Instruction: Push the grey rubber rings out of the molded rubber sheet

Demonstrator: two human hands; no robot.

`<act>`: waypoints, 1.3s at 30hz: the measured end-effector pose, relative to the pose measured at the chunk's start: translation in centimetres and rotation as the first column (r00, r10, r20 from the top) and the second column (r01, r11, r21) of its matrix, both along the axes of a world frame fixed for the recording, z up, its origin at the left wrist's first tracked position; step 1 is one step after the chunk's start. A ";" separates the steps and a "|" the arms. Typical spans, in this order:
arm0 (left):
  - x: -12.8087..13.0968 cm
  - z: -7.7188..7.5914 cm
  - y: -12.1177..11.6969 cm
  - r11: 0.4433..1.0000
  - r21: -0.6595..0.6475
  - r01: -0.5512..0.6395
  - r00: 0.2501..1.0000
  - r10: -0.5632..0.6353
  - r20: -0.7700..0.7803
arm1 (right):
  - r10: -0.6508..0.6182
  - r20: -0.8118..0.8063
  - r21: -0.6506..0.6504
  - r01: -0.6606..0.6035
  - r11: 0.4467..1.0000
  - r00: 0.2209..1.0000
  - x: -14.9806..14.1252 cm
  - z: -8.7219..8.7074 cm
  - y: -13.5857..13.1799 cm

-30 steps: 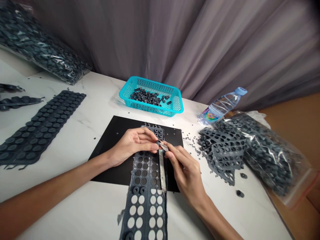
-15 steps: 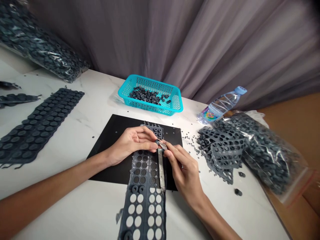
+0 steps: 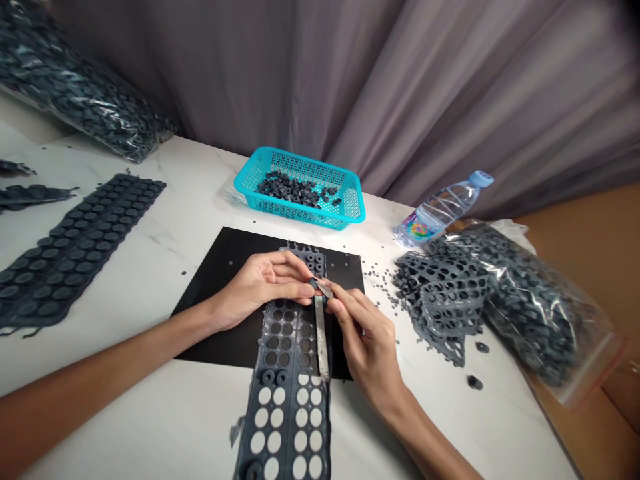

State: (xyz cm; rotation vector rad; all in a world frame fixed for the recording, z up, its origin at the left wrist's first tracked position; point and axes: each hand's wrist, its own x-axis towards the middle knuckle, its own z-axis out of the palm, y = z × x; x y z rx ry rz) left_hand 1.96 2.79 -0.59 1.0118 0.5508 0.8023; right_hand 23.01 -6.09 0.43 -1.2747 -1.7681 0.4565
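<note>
Between the thumb and fingers of my left hand (image 3: 267, 280) is a small black rubber grommet (image 3: 313, 284), partly hidden by the fingertips. My right hand (image 3: 367, 327) pinches a small pointed metal blade (image 3: 325, 289), its tip against the grommet. Under both hands lies a dark grey moulded rubber sheet (image 3: 291, 400). Its near part has rows of open holes, while the middle part still carries round discs and a few grommets. A narrow whitish metal strip (image 3: 321, 340) lies lengthwise along the sheet's right side, below my fingertips; its upper end is hidden.
A black mat (image 3: 215, 287) is under the sheet. Behind it stands a turquoise basket (image 3: 300, 215) of grommets. Another sheet (image 3: 85, 247) lies left. On the right are punched sheets (image 3: 445, 300), a water bottle (image 3: 437, 210) and a filled plastic bag (image 3: 540, 313). A larger bag (image 3: 85, 93) sits back left.
Both hands keep nearly the same pose over the sheet. The whole view has shifted very slightly; the blade stays at the grommet.
</note>
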 end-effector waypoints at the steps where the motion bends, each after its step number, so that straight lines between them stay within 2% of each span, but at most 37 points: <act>1: 0.0 -0.1 0.0 1.000 0.001 -0.001 1.000 0.001 -0.004 | -0.002 -0.001 0.001 0.002 1.000 1.000 0.0 0.0 0.0; 16: -0.1 0.0 0.0 1.000 0.015 0.020 1.000 -0.020 0.008 | -0.018 0.014 -0.003 0.018 1.000 1.000 0.8 0.5 0.3; 18: -0.1 0.0 0.0 1.000 0.019 0.023 1.000 -0.023 0.001 | -0.065 0.019 -0.021 0.065 0.998 0.998 1.7 0.5 0.7; 21: -0.1 -0.2 0.1 0.999 0.023 0.024 0.999 -0.024 -0.021 | -0.202 0.076 -0.063 0.207 0.976 0.976 4.0 0.4 1.8; 23: -0.2 -0.3 0.2 0.999 0.035 0.026 0.999 -0.025 -0.044 | -0.299 0.179 -0.058 0.313 0.948 0.937 6.0 0.1 2.6; 25: -0.2 -0.3 0.4 0.997 0.078 0.025 0.995 -0.017 -0.096 | -0.340 0.298 -0.023 0.363 0.932 0.892 7.7 -0.5 3.2; 27: -0.2 -0.1 0.5 0.983 0.185 0.003 0.982 0.032 -0.188 | -0.371 0.400 0.039 0.389 0.920 0.838 8.8 -1.3 3.7; 29: -0.3 0.3 0.9 0.921 0.387 -0.044 0.941 0.168 -0.293 | -0.404 0.484 0.128 0.394 0.910 0.776 9.1 -2.1 3.9; 30: -0.4 0.6 1.2 0.858 0.508 -0.078 0.906 0.274 -0.323 | -0.416 0.528 0.162 0.392 0.905 0.741 9.1 -2.4 3.9; 33: -0.5 1.3 3.4 0.587 0.797 -0.142 0.770 0.571 -0.284 | -0.432 0.664 0.221 0.392 0.893 0.610 8.8 -3.0 3.9; 36: -0.2 2.1 7.5 0.355 0.931 -0.085 0.680 0.704 -0.206 | -0.426 0.743 0.230 0.401 0.887 0.516 8.6 -2.7 3.9; 37: 0.0 2.4 9.1 0.306 0.952 -0.029 0.659 0.722 -0.212 | -0.429 0.745 0.231 0.405 0.885 0.511 8.5 -2.5 3.9; 39: 0.5 3.0 12.0 0.279 0.960 0.015 0.644 0.732 -0.223 | -0.427 0.713 0.226 0.394 0.891 0.556 8.0 -1.8 3.7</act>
